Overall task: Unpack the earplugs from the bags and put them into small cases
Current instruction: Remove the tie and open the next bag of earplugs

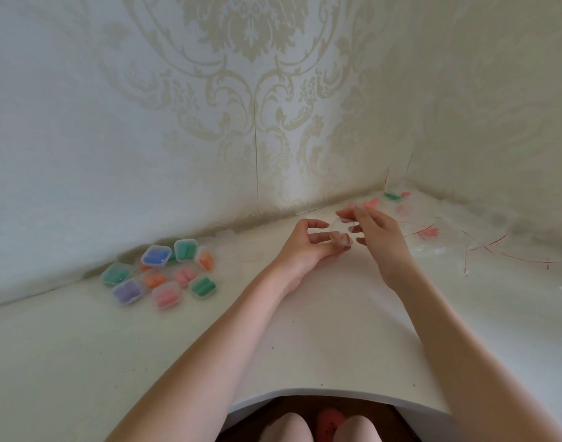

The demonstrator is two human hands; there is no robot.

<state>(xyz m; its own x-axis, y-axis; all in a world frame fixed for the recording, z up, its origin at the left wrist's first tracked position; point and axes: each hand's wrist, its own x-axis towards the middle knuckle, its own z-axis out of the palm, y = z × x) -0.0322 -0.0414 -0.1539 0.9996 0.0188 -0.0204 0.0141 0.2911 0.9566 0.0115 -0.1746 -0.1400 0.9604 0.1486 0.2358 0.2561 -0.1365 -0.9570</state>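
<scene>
1. Work surface: a white table (82,346) set into a corner of patterned wallpaper (241,74), with a curved cut-out at the bottom centre of the frame.
2. Filled cases: a cluster of small clear cases (160,272) lies at centre left, against the wall edge. About ten are countable (overlap and blur prevent an exact count).
3. Contents by colour, as far as visible:
   - green earplugs: three cases, e.g. (204,287)
   - orange: three cases, e.g. (206,260)
   - pink: two cases, e.g. (165,297)
   - blue: one case (156,255)
   - purple: one case (128,292)
4. Case in work: one clear small case (340,239) sits at the centre of the frame between both hands. Whether it holds anything cannot be told.
5. Left hand (308,247): palm up, fingers curled, fingertips holding the clear case from below.
6. Right hand (380,234): fingers bent over the same case from above, thumb and forefinger pinching at its upper edge; the exact contact is blurred.
7. Unpacked stock: clear bags (439,240) with thin red strips lie in the right and upper-right part of the frame, heaped into the corner. Loose pink earplugs (431,232) and a green item (391,196) show among them; the count is not readable.
8. Below the table edge, at bottom centre: the person's knees and a red object (330,421) between them.
</scene>
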